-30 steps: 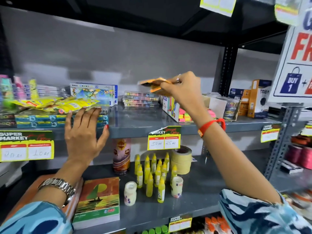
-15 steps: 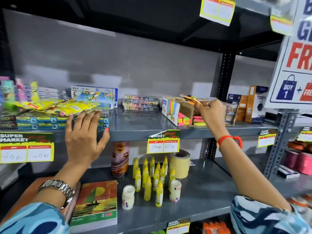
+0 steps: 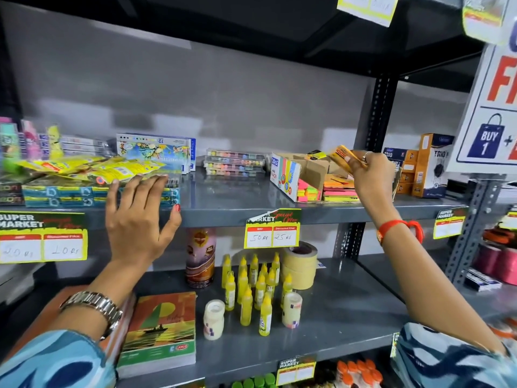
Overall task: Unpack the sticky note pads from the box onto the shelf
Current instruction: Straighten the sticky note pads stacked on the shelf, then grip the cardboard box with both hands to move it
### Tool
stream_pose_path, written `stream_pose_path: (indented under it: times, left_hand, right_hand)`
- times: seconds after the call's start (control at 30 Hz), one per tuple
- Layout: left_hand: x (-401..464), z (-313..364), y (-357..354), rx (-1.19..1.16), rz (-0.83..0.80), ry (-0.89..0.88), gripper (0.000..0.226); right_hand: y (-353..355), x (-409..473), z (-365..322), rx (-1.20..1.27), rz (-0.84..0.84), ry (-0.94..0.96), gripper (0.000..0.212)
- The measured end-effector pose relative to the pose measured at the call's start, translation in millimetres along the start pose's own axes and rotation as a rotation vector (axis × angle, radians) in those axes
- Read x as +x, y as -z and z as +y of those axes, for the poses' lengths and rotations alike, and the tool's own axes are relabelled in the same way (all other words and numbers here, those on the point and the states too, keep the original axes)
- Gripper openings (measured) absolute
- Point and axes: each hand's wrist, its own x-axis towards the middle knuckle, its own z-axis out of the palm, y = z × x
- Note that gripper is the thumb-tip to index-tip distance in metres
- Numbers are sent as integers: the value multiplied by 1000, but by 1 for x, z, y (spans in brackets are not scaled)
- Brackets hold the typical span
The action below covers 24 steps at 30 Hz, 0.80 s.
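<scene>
An open cardboard box with a printed front lies on the grey upper shelf, neon sticky note pads showing inside it. More pink, orange and yellow pads are stacked just right of it. My right hand hovers above that stack, pinching an orange wrapped sticky note pad. My left hand rests flat with fingers spread on the shelf's front edge, touching the teal packs there and holding nothing.
Yellow sachets on teal packs fill the shelf's left. Paint boxes and clear cases stand at the back. Orange Trio boxes sit right of the upright. Glue bottles, tape rolls and notebooks are below.
My right hand went from mid-shelf to the box at the right, and now holds an orange pad just above the stack beside it. My left hand stayed on the shelf edge.
</scene>
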Motion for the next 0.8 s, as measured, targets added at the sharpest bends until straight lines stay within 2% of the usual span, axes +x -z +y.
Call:
stream_pose_path:
  times: [0.1,0.23,0.3,0.4,0.57,0.67,0.73,0.8]
  left_hand:
    - [0,0,0,9,-1,2,54]
    - [0,-1,-2,16,1,-2,54]
    - [0,-1,-2,13,-3,1,54]
    - [-1,-1,-1,10,-2,8,54]
    - [0,4,0,-46,6,45,53]
    - [8,20,5,-148,32,122,56]
    - [20,38,10,-235,64,114,57]
    - [35,63,14,-346,74,72,57]
  right_hand:
    - [4,-2,8,-86,-24,75,24]
    - [-4,0,24,-232,-285,147,19]
    - [-6,-1,26,-156,-359,126,28]
    - [-6,-2,22,17,-416,66,52]
    - [-15,-1,23,50,-509,-3,61]
    - [-10,-4,27,264,-469,-72,71]
    - [-5,-10,27,361,-339,-98,69]
    - [-1,-21,24,343,-185,-75,61]
